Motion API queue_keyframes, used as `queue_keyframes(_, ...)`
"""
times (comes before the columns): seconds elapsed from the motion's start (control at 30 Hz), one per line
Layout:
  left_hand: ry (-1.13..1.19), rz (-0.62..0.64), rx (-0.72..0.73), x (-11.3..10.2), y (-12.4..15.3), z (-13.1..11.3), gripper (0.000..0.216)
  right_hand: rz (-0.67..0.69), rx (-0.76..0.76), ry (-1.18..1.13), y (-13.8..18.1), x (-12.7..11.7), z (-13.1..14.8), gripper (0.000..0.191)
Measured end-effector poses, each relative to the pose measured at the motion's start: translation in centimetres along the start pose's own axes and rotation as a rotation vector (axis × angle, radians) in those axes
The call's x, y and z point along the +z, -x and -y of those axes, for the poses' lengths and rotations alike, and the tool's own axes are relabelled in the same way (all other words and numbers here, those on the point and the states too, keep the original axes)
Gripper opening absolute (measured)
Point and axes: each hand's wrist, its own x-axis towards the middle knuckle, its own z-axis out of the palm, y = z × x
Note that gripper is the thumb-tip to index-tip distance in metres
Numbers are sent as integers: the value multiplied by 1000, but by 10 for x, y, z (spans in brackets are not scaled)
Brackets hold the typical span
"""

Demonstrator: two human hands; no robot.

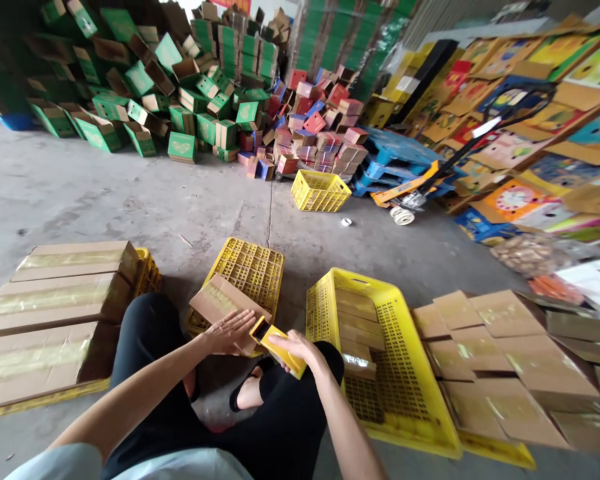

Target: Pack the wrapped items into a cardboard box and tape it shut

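My left hand (pixel 227 332) lies flat, fingers stretched, on a brown cardboard box (pixel 215 299) with a strip of tape along its top. The box rests at a slant on an upturned yellow plastic crate (pixel 253 270) in front of my knees. In my right hand (pixel 296 348) is a boxy yellow tape dispenser (pixel 275 341) with a dark opening at its front end. That end is close to the right end of the box, near my left fingertips; whether it touches the cardboard I cannot tell.
Large taped cartons (pixel 55 297) stand at my left. On the right, a yellow crate (pixel 415 373) holds several narrow boxes (pixel 355 313), beside stacked taped boxes (pixel 500 353). Further off are a small yellow crate (pixel 320 191), a pallet jack (pixel 410 193) and green boxes (pixel 183 147).
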Motion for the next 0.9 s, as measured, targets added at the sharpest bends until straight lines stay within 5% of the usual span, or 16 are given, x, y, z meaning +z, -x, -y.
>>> queue_keyframes(0.6,-59,-102,24,16,-2,2,109,37,-12,19,19,-18,-16,48)
queue_keyframes(0.9,8,-71,66,16,-1,15,106,3,31,4,23,-6,-14,47)
